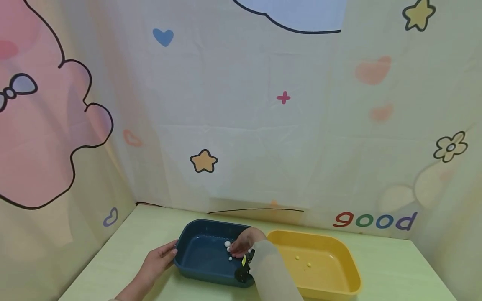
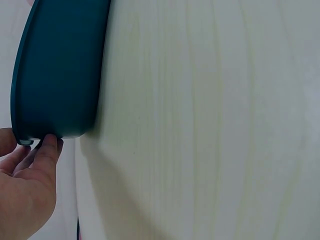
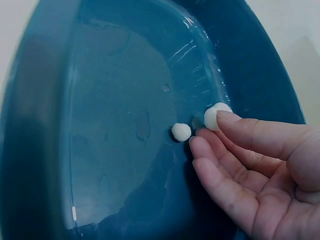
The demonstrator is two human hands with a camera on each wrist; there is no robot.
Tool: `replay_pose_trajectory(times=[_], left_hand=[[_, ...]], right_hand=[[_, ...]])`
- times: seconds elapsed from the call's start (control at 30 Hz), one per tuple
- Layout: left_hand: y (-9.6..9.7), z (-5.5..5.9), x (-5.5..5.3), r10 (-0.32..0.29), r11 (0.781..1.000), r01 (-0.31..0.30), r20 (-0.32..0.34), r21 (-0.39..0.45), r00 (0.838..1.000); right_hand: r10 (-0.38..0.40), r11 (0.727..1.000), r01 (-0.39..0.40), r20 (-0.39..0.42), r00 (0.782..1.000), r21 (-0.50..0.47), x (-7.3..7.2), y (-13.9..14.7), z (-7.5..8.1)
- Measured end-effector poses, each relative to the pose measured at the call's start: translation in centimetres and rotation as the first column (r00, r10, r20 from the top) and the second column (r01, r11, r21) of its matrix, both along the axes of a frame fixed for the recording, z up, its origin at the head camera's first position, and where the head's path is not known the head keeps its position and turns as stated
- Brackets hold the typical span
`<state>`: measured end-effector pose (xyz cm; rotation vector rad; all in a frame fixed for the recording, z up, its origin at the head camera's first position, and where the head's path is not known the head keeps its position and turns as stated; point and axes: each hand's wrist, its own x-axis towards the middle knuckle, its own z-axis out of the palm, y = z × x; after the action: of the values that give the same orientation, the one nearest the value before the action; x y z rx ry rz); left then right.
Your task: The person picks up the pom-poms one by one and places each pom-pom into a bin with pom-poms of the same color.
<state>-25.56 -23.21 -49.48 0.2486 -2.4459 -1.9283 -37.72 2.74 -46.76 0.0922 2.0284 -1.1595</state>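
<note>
A dark blue plastic basin sits on the table, with several small white balls inside it. My left hand holds the basin's left end at the rim; in the left wrist view, its fingers touch the outside just under the rim. My right hand reaches down into the basin, fingers loosely bent. In the right wrist view, a larger white ball lies beside the thumb tip, partly covered by it. Another white ball rests on the basin floor just past the fingertips.
To the right of the blue basin stands a yellow basin, with small yellow balls on its floor. The right sleeve crosses its left part. Behind the pale table hangs a printed curtain.
</note>
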Motion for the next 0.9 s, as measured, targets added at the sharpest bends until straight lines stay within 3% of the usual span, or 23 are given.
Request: replay_pose_trajectory(times=[0.53, 0.9], left_hand=[[0.2, -0.4, -0.3, 0.019, 1.000, -0.019, 0.003, 0.019, 1.000], [-0.1, -0.3, -0.2, 0.015, 1.000, -0.015, -0.002, 0.010, 1.000]], right_hand=[[-0.056, 0.998, 0.055, -0.052, 0.997, -0.008, 0.9, 0.3, 0.6], [0.024, 0.999, -0.034, -0.225, 0.974, -0.042, 2.2, 0.4, 2.9]])
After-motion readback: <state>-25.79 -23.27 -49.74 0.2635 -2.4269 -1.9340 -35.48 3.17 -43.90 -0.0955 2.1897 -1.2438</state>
